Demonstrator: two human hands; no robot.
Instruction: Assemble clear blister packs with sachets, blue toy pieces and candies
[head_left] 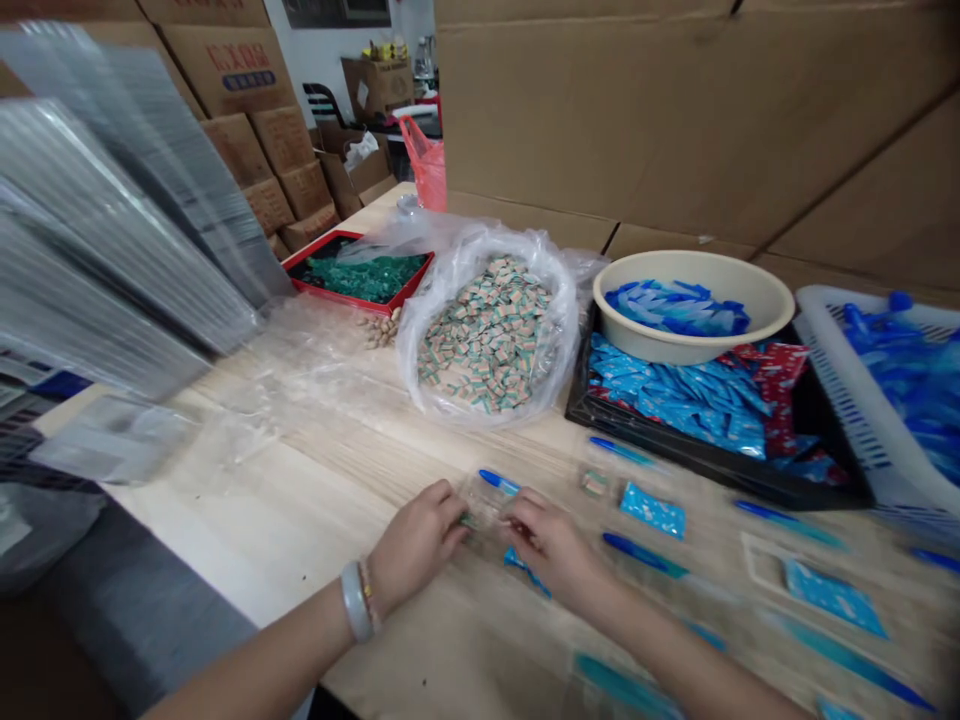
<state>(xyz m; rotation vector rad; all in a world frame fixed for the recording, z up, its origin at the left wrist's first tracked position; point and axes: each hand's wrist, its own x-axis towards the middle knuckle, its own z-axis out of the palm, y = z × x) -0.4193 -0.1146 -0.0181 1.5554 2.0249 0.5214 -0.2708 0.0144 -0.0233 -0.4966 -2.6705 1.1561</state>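
Note:
My left hand (421, 533), with a bracelet at its wrist, is closed in a pinch; a bit of a small green-edged square piece shows at its fingertips. Just to the right, my right hand (553, 548) is also closed, and its fingertips hide whatever they hold. Clear plastic (484, 495) shows between both hands. A slim blue stick (496, 481) lies behind them, its kind unclear. Partly under my right hand is a blue packet (517, 560). Beyond stands a clear bag (412, 345) full of small printed squares (491, 340).
Blue packets (652, 510) and blue sticks (645, 553) lie in clear packaging at right, blurred. Behind are a black tray (832, 480), a cream basin (694, 350) and a white basket (847, 380). Stacked clear plastic sheets (112, 220) and a red tray (345, 296) stand left.

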